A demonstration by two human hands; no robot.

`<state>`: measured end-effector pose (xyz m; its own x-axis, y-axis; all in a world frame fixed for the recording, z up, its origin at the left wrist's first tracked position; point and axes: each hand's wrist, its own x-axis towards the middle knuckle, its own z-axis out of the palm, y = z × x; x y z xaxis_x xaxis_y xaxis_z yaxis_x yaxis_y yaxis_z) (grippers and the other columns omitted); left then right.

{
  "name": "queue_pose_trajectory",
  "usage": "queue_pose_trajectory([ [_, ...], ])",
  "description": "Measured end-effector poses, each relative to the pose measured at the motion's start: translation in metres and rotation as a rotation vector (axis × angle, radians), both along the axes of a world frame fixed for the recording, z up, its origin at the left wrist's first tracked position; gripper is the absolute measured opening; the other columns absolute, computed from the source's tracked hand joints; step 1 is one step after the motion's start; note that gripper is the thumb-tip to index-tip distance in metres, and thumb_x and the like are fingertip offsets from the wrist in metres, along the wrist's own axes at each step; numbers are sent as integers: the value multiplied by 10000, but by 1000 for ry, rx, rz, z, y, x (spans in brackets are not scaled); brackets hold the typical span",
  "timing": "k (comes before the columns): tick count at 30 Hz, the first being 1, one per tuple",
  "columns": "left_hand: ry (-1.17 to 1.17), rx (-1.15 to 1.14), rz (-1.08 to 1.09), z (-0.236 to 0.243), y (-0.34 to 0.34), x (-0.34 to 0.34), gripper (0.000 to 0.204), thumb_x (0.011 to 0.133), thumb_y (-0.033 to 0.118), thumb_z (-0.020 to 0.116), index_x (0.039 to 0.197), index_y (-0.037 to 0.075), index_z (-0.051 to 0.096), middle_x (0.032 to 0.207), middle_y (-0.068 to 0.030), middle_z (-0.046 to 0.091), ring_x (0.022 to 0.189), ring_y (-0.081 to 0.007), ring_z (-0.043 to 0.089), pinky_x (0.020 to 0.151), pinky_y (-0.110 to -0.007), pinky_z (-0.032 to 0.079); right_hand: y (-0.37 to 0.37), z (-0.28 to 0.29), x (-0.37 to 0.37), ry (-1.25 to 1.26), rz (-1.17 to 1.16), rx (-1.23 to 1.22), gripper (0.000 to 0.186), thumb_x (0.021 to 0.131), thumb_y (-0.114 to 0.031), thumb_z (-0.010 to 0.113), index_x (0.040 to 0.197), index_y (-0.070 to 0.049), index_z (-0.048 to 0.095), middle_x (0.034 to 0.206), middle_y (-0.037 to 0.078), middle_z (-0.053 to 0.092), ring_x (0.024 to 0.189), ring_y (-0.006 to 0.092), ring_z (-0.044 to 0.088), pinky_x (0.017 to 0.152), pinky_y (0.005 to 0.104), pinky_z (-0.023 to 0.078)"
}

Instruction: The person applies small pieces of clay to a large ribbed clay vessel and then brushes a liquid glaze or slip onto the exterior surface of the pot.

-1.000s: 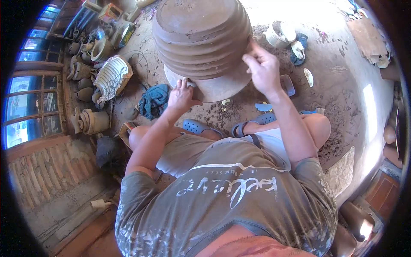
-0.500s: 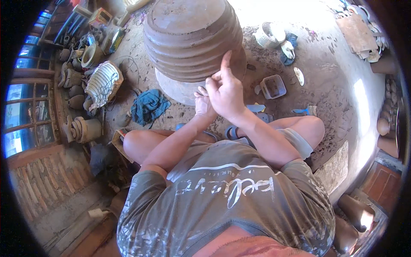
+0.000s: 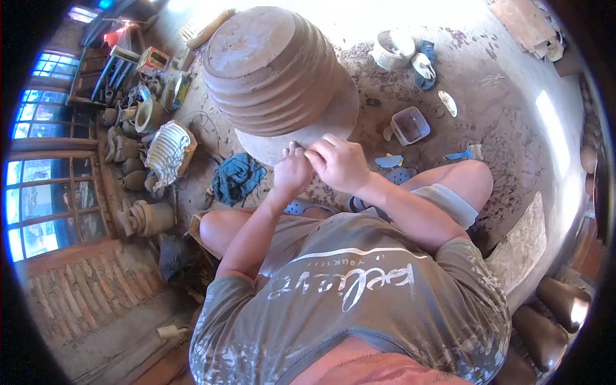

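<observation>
A large brown clay pot [image 3: 276, 83] with ridged sides and a flat, wide top rests on a round pale disc [image 3: 343, 115] in front of me. Just on the near side of the disc, my left hand [image 3: 293, 173] is closed with its fingers curled and clay on the tips. Right beside it, my right hand [image 3: 340, 165] is pinched, its fingertips meeting the left hand's. Whatever lies between the fingers is too small or hidden to make out. Neither hand visibly touches the pot's wall.
A blue cloth [image 3: 236, 179] and a ribbed pale basket-like piece [image 3: 171, 153] lie at left, near several clay pots. On the right are a plastic tub [image 3: 410, 125], a white bucket [image 3: 393, 50] and a pale oval piece [image 3: 448, 103]. Blue clogs [image 3: 399, 175] are by my legs.
My right hand has come down from the pot's side, where a finger was raised against it, to my left hand. The view has shifted, showing more of the pot's top.
</observation>
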<state>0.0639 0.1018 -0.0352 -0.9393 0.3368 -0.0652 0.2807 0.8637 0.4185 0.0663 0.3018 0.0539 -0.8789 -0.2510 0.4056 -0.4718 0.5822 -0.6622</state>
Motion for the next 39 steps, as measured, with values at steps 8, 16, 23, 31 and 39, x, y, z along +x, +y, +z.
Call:
queue_pose_trajectory([
  [8,-838,852,59,54,-7,17,491,1067,528,601,1102,52,713,828,-9,700,698,-95,600,619,-260,447,27,-49,12,50,458,83,284,937,-193,701,1119,25,708,990,135,668,999,328,672,880,430,561],
  [16,-815,944,250,61,16,36,542,1132,527,450,1154,47,699,854,4,646,743,-96,562,667,-263,454,23,-41,32,-221,235,-288,257,895,-98,747,1107,44,717,1024,187,728,916,377,701,832,447,575],
  [23,-649,759,188,28,10,32,488,1143,464,460,1181,20,658,973,-71,689,862,-191,628,776,-339,502,28,-40,31,-284,208,-167,207,935,-107,757,1093,28,753,992,192,760,863,300,760,779,383,601],
  [31,310,-11,315,-35,-69,-16,483,1013,336,667,1173,-111,582,1472,-423,457,1368,-554,458,1152,-614,370,43,-32,33,-673,93,-819,187,991,-20,714,1162,44,749,986,50,755,866,124,718,791,267,588],
  [39,-251,14,392,38,-10,-4,453,987,387,679,1060,-51,591,1260,-291,647,1263,-449,593,1071,-543,461,52,-9,22,-397,-31,-436,140,975,-77,748,1065,31,740,967,129,757,815,156,726,731,288,578],
])
